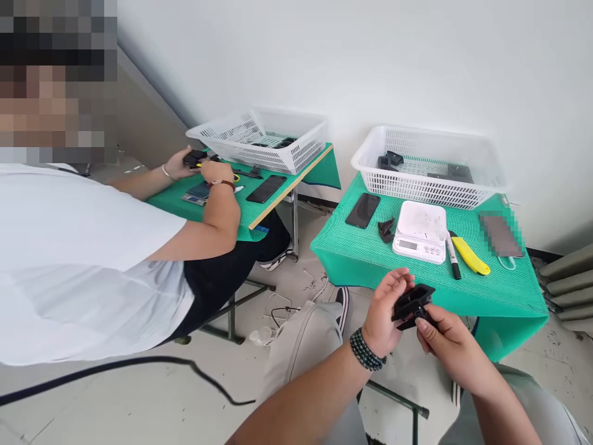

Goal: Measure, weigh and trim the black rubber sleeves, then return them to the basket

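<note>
A black, hollow plastic part with angled flanges point(417, 303) is held between the person's two bare hands, above the lap and just in front of the near table edge. Its left end sits against the palm and half-curled fingers of the left hand point(382, 306); its right side is pinched between the thumb and fingers of the right hand point(447, 340), a narrow grip closed on the piece. A dark green beaded bracelet point(367, 350) circles the left wrist.

Beyond the hands stands a small table covered in green mesh cloth point(340, 247). On it is a white digital kitchen scale with dark specks on its plate point(421, 224). To its left lie a crumpled-looking black scrap point(385, 230) and a black smartphone point(363, 211); to its right, a black-and-white marker pen point(453, 256) beside a yellow-handled cutter point(470, 254). At the back, a white slotted plastic basket point(424, 188) holds more black parts point(390, 161).

To the left, a co-worker in a white short-sleeved shirt point(92, 247) handles a dark piece point(194, 158) at another green-covered table point(173, 199). Behind is a plain white wall point(343, 55); the pale floor point(222, 395) is strewn with dark bits.
</note>
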Motion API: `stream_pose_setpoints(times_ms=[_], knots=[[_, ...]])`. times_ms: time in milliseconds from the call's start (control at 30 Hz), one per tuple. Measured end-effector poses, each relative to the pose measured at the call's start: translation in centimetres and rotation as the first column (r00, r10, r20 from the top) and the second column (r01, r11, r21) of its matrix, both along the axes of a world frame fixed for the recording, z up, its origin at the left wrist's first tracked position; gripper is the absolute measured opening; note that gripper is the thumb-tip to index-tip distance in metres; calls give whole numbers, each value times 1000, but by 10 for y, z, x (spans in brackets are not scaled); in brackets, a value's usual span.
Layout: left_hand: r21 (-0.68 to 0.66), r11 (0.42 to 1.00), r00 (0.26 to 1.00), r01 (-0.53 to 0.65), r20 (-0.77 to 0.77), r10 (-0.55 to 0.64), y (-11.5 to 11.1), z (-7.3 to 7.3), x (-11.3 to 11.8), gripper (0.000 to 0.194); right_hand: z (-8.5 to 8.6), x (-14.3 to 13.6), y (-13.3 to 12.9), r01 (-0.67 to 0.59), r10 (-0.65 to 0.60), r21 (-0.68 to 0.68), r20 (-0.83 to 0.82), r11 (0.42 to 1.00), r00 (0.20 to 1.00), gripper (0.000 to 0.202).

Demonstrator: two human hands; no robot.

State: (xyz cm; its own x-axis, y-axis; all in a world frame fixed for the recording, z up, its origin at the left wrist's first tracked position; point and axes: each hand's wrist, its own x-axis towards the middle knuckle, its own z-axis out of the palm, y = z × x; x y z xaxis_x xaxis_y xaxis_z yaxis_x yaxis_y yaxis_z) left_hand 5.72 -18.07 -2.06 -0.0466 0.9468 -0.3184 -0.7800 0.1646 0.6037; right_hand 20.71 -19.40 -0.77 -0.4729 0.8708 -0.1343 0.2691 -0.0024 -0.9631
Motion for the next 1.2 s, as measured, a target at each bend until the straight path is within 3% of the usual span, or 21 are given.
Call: stream_pose_setpoints(times_ms=[133,267,367,600,767,867,1000,1100,1200], knots=[[-30,993,989,112,104,-109,3,-2,-1,36,-3,-3,3,62,-63,-38,-31,997,998,54],[57,977,952,204,220,-211,6,-11,-1,40,-1,-2,5,-84,79,-50,-94,995,992,54],[36,973,936,229,266,-230,9,-15,-2,38,4,-2,5,-139,133,-39,-130,989,983,53],[27,976,961,216,169,-217,13,-12,-8,53,14,-2,11,-269,254,-31,-233,963,939,52],[111,889,887,443,90,-453,15,-11,-11,56,12,-2,22,-288,283,30,-301,957,911,48],[136,844,842,519,91,-532,15,-9,-12,62,13,3,28,-315,325,83,-283,946,902,44],[119,853,858,509,4,-513,17,-12,-17,71,16,13,35,-463,457,60,-312,884,833,37],[84,888,890,451,-114,-441,23,-21,-22,66,16,22,42,-484,420,-70,-397,873,816,45],[84,903,900,422,-158,-406,36,-30,-29,63,20,39,54,-408,338,-85,-424,909,840,50]])
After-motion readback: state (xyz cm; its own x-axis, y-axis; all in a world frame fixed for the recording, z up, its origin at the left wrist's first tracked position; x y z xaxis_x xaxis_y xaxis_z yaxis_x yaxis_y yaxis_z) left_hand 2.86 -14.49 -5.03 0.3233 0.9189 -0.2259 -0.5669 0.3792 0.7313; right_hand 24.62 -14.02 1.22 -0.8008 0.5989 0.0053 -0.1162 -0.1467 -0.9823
